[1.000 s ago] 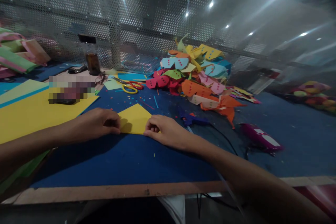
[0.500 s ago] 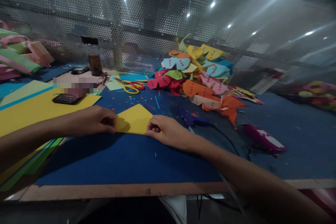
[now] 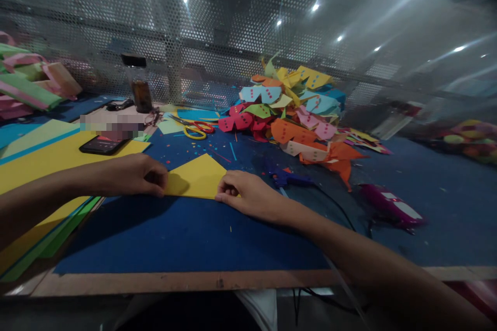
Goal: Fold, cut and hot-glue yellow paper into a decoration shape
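A folded yellow paper (image 3: pixel 198 177) lies on the blue table surface, its peak pointing away from me and its straight edge nearest me. My left hand (image 3: pixel 145 176) has its fingers closed on the paper's left corner. At the right corner, my right hand (image 3: pixel 236 189) pinches the paper between thumb and curled fingers. Both corners are hidden beneath the fingers.
Scissors (image 3: pixel 194 130) lie behind the paper among scraps. A pile of folded paper shapes (image 3: pixel 295 132), a blue glue gun (image 3: pixel 289 177) and a purple object (image 3: pixel 390 207) are rightward. Leftward are a phone (image 3: pixel 101 146), a jar (image 3: pixel 140 93) and yellow sheets (image 3: pixel 50 165).
My left hand has slid slightly left along the paper's near edge, showing more of the yellow paper. My right hand has hardly moved.
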The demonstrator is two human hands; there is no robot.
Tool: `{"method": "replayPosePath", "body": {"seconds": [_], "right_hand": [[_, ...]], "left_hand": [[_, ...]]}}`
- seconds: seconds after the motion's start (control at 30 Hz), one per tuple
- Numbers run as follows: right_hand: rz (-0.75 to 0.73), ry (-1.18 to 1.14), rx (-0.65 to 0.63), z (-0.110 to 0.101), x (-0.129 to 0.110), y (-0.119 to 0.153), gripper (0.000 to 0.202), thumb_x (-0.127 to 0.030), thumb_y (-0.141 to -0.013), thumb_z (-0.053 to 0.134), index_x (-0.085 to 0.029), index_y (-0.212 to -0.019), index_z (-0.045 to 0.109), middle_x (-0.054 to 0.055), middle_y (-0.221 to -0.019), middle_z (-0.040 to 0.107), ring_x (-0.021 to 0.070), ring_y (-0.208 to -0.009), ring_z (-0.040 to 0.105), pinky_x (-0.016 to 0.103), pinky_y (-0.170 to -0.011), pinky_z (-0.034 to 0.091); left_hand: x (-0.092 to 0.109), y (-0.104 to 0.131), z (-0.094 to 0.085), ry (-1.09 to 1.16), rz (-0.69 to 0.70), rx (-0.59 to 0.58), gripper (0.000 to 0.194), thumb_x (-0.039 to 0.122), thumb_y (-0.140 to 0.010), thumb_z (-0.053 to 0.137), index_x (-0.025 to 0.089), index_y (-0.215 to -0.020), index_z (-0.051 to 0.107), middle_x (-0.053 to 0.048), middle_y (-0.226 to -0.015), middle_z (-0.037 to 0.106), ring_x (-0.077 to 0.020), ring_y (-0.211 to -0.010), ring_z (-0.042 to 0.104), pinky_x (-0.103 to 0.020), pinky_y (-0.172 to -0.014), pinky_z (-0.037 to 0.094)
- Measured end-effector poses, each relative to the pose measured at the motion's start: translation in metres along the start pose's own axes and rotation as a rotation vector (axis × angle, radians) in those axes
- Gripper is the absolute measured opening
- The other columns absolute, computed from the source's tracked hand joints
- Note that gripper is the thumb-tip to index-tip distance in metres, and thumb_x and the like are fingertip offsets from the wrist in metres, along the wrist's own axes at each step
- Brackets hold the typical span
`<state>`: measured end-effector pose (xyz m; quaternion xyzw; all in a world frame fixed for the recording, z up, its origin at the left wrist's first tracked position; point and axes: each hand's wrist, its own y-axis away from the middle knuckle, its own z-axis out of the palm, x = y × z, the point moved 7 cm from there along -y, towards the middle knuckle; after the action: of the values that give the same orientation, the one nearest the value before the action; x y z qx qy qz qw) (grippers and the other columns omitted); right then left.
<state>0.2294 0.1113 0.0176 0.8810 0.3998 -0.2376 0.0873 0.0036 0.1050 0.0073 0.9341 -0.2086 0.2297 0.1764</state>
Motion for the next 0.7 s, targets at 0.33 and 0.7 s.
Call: {"method": "replayPosePath", "body": {"seconds": [0.33,0.7], "right_hand": [[0.003,-0.002,-0.005,0.0,0.0,0.0,0.008,-0.02,-0.095,0.073,-0.015,-0.089,0.071,0.004,-0.087,0.071,0.0149,-0.078,0.062,0.026,-0.069,0.04],[0.002,0.002,-0.009,-0.001,-0.001,0.0,0.007,-0.019,-0.095,0.072,-0.015,-0.09,0.071,0.004,-0.088,0.071,0.0153,-0.079,0.061,0.026,-0.07,0.041]], "left_hand": [[-0.014,0.002,-0.002,0.014,-0.038,-0.044,0.016,0.036,-0.082,0.07,0.022,-0.077,0.075,-0.001,-0.073,0.073,-0.019,-0.068,0.062,-0.027,-0.061,0.041],[-0.009,0.013,-0.009,-0.013,-0.063,-0.058,0.015,0.024,-0.082,0.063,0.017,-0.078,0.076,0.003,-0.068,0.068,-0.0144,-0.066,0.058,-0.021,-0.061,0.037]]}}
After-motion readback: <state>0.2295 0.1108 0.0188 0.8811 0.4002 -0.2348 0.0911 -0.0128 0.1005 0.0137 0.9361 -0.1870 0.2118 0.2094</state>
